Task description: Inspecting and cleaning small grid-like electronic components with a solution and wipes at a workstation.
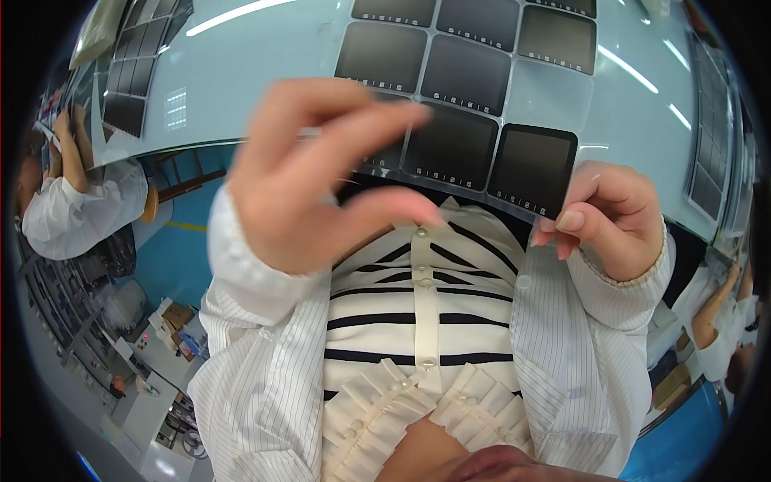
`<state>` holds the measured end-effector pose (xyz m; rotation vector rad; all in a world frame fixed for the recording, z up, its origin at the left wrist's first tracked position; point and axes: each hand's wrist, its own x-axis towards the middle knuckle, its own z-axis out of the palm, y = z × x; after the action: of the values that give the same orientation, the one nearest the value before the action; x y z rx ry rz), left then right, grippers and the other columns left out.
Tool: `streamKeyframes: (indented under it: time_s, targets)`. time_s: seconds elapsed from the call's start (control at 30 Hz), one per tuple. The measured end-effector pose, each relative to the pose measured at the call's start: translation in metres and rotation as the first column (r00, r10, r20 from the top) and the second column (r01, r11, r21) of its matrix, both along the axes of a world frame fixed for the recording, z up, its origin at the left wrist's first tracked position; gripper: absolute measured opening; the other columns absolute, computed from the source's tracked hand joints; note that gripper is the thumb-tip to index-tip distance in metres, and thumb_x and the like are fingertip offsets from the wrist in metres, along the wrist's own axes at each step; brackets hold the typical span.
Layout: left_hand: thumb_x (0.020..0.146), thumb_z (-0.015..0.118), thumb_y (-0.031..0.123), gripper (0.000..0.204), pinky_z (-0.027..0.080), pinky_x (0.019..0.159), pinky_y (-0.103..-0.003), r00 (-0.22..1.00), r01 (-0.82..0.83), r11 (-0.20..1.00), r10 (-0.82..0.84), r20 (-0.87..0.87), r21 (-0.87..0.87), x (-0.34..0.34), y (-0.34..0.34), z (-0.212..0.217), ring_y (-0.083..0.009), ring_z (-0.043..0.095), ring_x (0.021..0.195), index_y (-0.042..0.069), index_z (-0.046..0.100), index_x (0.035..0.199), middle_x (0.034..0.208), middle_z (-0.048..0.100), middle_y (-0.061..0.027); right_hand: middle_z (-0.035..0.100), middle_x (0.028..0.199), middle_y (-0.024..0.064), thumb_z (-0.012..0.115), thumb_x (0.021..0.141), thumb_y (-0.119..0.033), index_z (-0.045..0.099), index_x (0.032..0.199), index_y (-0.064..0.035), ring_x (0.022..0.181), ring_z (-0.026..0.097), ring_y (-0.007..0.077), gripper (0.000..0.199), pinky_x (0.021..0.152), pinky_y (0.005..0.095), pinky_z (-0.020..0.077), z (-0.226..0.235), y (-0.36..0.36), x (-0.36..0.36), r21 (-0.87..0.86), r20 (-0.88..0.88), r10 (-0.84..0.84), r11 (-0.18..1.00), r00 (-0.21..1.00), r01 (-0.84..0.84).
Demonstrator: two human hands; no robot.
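1. The right grip [614,217] is pinching the near-right corner of a clear plastic sheet [550,92] bearing black rounded-square panels [532,169].
2. The left grip [301,193] is hovering unclenched over its near-left part.

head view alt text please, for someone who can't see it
The wearer's right hand pinches the near right corner of a clear tray that holds rows of dark panels. The left hand, blurred, hovers open at the tray. A pale blue table extends beyond, with a person in white at the left.
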<state>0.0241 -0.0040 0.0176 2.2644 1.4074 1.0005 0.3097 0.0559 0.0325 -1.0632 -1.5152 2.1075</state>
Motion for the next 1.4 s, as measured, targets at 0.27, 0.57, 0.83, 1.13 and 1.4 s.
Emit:
streamKeyframes:
  time_s: [0.27,0.57,0.83,1.13,1.4]
  targets:
    - [0.075,0.077,0.033,0.058,0.056,0.068,-0.034,0.947,0.020,0.994,-0.053,0.317,0.107,0.074,0.001,-0.021,-0.0322,0.066,0.076,-0.010,0.061,0.110,0.092,0.064,-0.0220,0.065,0.073,0.0087,0.069,0.079,-0.001,0.067,0.081,0.0003,0.066,0.063,0.0238,0.004,0.061,0.0300,0.0471,-0.014,0.018,-0.018,0.565,-0.088,0.263,0.808,0.961,-0.169]
    - [0.077,0.073,0.004,0.023,0.055,0.062,-0.029,0.984,-0.009,0.974,-0.032,0.176,0.227,0.048,0.000,-0.009,-0.0254,0.069,0.072,-0.007,0.067,0.095,0.089,0.070,-0.0192,0.067,0.086,0.0146,0.063,0.085,-0.005,0.060,0.078,0.0007,0.077,0.065,0.0266,0.009,0.071,0.0327,0.0496,-0.022,0.023,-0.027,0.458,-0.116,0.333,0.854,0.936,-0.247]
    - [0.093,0.066,0.023,0.025,0.033,0.052,-0.021,0.256,-0.868,0.445,0.780,0.572,-0.218,-0.099,-0.023,0.012,-0.0066,0.051,0.055,-0.002,0.068,0.092,0.070,0.064,-0.0038,0.064,0.109,0.0230,0.060,0.089,-0.009,0.059,0.072,-0.0004,0.103,0.062,0.0330,0.019,0.087,0.0388,0.0492,-0.024,0.023,-0.015,0.403,-0.108,0.378,0.862,0.919,-0.307]
    - [0.091,0.066,0.020,0.027,0.041,0.049,-0.026,0.588,-0.253,0.365,0.794,0.157,-0.896,-0.227,-0.115,-0.119,-0.0120,0.055,0.051,-0.004,0.065,0.105,0.067,0.062,-0.0059,0.054,0.129,0.0255,0.056,0.084,0.007,0.043,0.127,0.0087,0.105,0.063,0.0365,0.044,0.091,0.0374,0.0528,-0.016,-0.005,0.018,-0.128,-0.257,0.076,0.985,0.963,-0.112]
    - [0.089,0.068,0.025,0.050,0.050,0.061,-0.027,-0.008,-0.716,0.014,1.000,0.028,-0.698,-0.342,-0.010,-0.239,-0.0133,0.062,0.071,-0.009,0.053,0.123,0.087,0.066,-0.0109,0.029,0.146,0.0360,0.056,0.081,0.005,-0.002,0.150,0.0021,0.099,0.064,0.0347,0.090,0.079,0.0367,0.0559,-0.029,-0.012,0.028,0.044,-0.356,-0.145,0.984,0.923,0.172]
